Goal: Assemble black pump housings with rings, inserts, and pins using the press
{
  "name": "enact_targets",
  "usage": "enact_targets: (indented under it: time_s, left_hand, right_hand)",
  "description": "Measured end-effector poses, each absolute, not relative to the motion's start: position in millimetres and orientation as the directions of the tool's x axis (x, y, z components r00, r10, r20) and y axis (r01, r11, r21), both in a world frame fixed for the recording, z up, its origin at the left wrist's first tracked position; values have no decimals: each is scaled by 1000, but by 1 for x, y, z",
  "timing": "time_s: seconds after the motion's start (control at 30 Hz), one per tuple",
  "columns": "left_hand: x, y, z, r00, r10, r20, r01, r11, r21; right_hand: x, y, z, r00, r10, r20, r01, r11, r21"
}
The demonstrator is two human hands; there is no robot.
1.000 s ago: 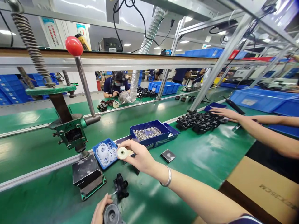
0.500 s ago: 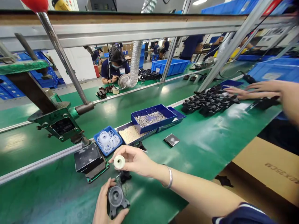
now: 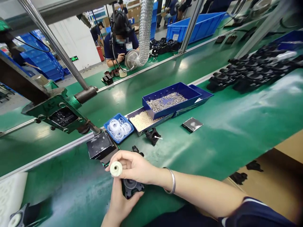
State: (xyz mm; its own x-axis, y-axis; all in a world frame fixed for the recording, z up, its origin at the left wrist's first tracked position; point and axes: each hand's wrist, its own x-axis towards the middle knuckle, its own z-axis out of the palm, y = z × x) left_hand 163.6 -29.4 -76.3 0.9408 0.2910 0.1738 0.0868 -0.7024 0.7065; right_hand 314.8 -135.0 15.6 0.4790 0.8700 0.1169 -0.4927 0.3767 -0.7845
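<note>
My right hand [image 3: 136, 165] pinches a round white plastic piece [image 3: 115, 169] with a small dark hole in its middle. Below it, my left hand [image 3: 119, 201] holds a black plastic housing [image 3: 132, 186] with a round recess and lobed corners, its upper part covered by my right hand. The two hands nearly meet, fingertips against or very near the white piece. Behind my right hand, another black part [image 3: 137, 150] is partly hidden. Farther on lies a black housing [image 3: 153, 136] with a thin white pin sticking out.
A press [image 3: 62, 115] with a black block [image 3: 100, 145] stands at the left. Blue trays hold white rings [image 3: 119, 128], cream pieces [image 3: 141, 121] and metal pins [image 3: 167, 101]. A flat black plate [image 3: 193, 124] and many black housings [image 3: 253, 74] lie right. A person works opposite.
My left hand has moved up with the black housing, close below my right hand and the white piece. The view has tilted down, and a co-worker's hands at the right are out of view.
</note>
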Motion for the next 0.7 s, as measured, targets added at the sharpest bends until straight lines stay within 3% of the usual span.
enact_targets:
  time_s: [0.7]
  left_hand:
    - [165, -30, -69, 951, 257, 172, 71, -724, 686]
  right_hand:
    - [315, -132, 11, 459, 887, 48, -521, 312, -795]
